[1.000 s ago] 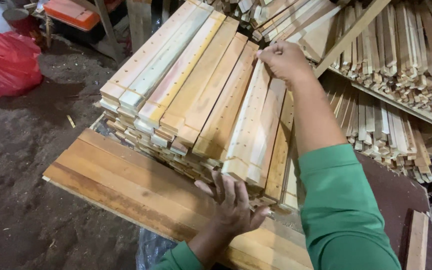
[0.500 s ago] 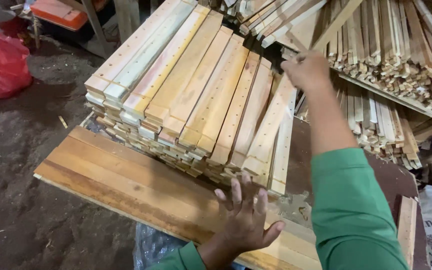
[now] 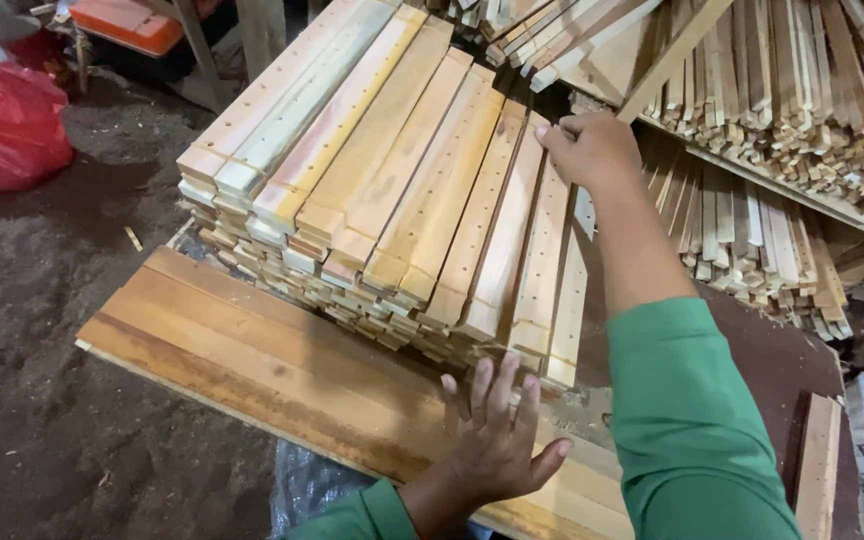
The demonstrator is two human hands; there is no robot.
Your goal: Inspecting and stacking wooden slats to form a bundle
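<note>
Stack of drilled wooden slats (image 3: pixel 372 190) sits on a wide brown plank board (image 3: pixel 252 350), its near ends just short of the board's near edge, its far end running up toward the racks of thin wood strips (image 3: pixel 792 110); judged state: most of the stack is squared, top slats lying side by side and parallel, near ends roughly flush; what looks left is the right edge, where the outermost slats (image 3: pixel 552 280) sit a little lower and fan slightly apart; long axis of every slat runs from near-left to far-right across the board, drilled faces up, cut ends facing the wearer; right hand (image 3: pixel 592 150) curled over the far part of the right-edge slats, fingertips on their top face, whether it grips one cannot be told; left hand (image 3: pixel 497 440) flat, fingers spread, pressed to the near ends at the stack's right corner, holding nothing; red plastic bag (image 3: pixel 2 125) on the dirt floor, well apart at left.
</note>
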